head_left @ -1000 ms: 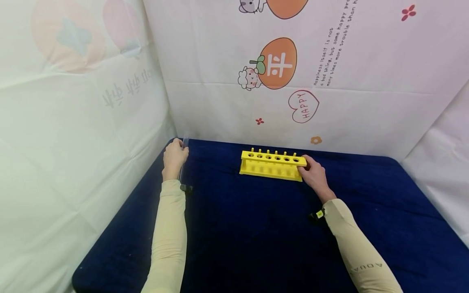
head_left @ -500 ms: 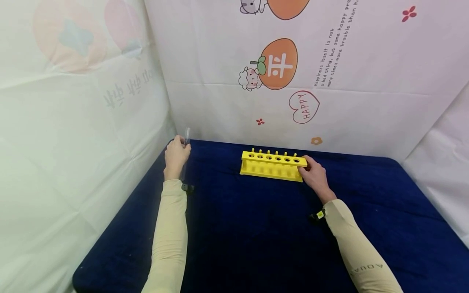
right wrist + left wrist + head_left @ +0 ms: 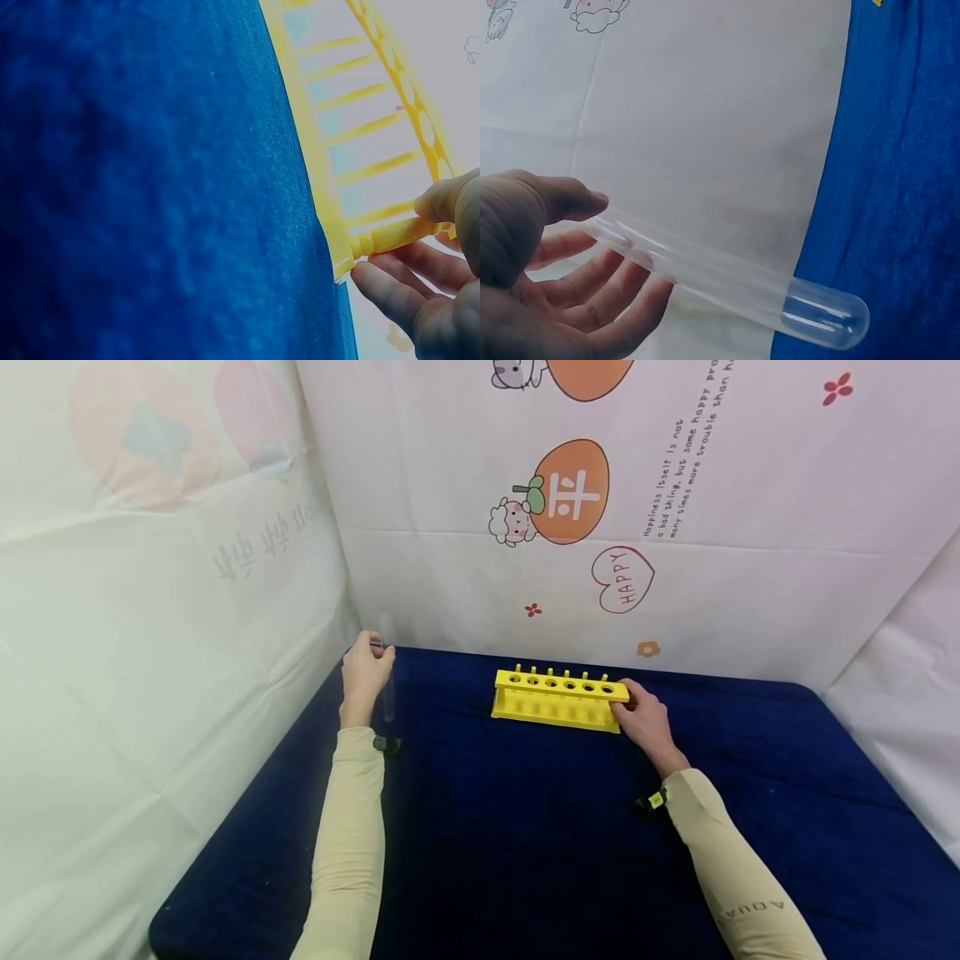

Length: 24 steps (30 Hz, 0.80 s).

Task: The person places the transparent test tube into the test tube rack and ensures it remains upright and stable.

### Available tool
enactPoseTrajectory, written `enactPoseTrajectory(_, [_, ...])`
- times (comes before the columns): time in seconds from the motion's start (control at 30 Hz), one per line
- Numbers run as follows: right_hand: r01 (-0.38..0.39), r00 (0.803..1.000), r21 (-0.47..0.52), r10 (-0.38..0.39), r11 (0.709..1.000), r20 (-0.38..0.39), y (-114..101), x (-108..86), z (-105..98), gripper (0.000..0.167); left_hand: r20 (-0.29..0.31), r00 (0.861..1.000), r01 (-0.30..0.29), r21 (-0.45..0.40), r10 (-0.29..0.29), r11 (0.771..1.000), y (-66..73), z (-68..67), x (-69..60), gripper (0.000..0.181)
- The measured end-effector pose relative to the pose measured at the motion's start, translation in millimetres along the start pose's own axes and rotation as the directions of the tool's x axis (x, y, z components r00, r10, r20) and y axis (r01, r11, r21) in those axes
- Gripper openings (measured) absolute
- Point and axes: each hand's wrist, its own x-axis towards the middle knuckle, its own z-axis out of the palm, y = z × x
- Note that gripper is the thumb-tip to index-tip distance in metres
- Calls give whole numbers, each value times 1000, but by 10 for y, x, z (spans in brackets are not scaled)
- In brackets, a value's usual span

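Note:
In the head view my left hand (image 3: 366, 675) is at the table's far left corner. It pinches a clear test tube (image 3: 389, 700) near the top, and the tube looks close to upright there. Seen from the left wrist, thumb and fingertips meet at the upper end of the tube (image 3: 720, 281), while its rounded closed end points away from the palm. My right hand (image 3: 645, 717) grips the right end of a yellow test tube rack (image 3: 551, 708), whose row of holes holds no tubes. From the right wrist, thumb and fingers (image 3: 394, 292) close around the rack's end post (image 3: 394, 234).
A dark blue cloth (image 3: 525, 827) covers the table under both arms. Behind it hangs a white printed sheet (image 3: 450, 585), close to the rack and the tube. Another white sheet (image 3: 187, 677) borders the left side.
My left hand has shifted slightly right and away from me, and the test tube has swung from leaning to nearly upright. The right hand and rack stay where they were.

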Motion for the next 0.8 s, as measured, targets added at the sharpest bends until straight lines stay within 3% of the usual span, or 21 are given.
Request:
enactPoseTrajectory(0.17, [10,1000,-3,-10,1000,-4,4,4,8,33,-28,1000,11,-72,-13,997,18,7,9,42])
enactPoseTrajectory(0.43, [8,1000,-2,-8,1000,-2,-4,-4,-18,33,-139,989,-65,-151,44,986,86,72,12,40])
enactPoseTrajectory(0.8, [1,1000,-16,-1,1000,-3,15,11,8,34,-187,978,-130,-212,91,969,200,165,-56,38])
